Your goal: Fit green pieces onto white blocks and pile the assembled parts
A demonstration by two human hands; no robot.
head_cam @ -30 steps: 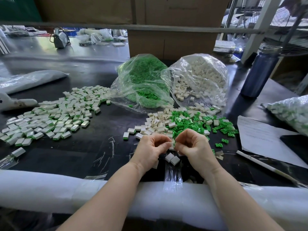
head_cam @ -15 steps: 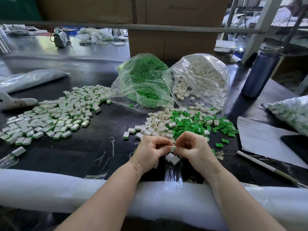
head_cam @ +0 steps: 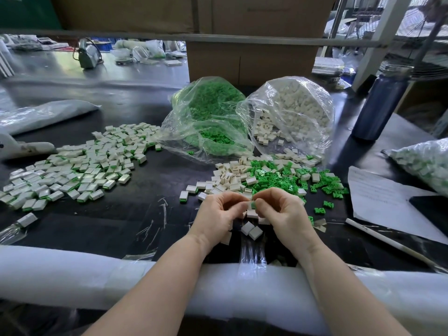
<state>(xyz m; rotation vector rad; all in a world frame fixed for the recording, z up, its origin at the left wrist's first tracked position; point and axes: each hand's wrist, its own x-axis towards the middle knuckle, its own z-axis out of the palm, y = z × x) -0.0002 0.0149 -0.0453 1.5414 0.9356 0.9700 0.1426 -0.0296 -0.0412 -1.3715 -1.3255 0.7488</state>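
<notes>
My left hand [head_cam: 218, 214] and my right hand [head_cam: 283, 212] meet fingertip to fingertip over the black table. Between them they pinch a small white block with a green piece [head_cam: 252, 204] at its end. Two loose white blocks [head_cam: 252, 230] lie just below the hands. Ahead of the hands spreads a mix of white blocks [head_cam: 230, 178] and green pieces [head_cam: 278, 180]. A wide pile of assembled white-and-green parts [head_cam: 80, 170] covers the table to the left.
A clear bag of green pieces [head_cam: 211, 122] and a clear bag of white blocks [head_cam: 295, 112] lie open at the back. A blue bottle [head_cam: 380, 105], a paper sheet [head_cam: 383, 200], a white rod [head_cam: 388, 241] and another bag of parts [head_cam: 426, 163] are on the right. White foam padding [head_cam: 72, 275] lines the near edge.
The hands stayed in place, fingers shifting slightly. A green end of the pinched part now shows between the fingertips.
</notes>
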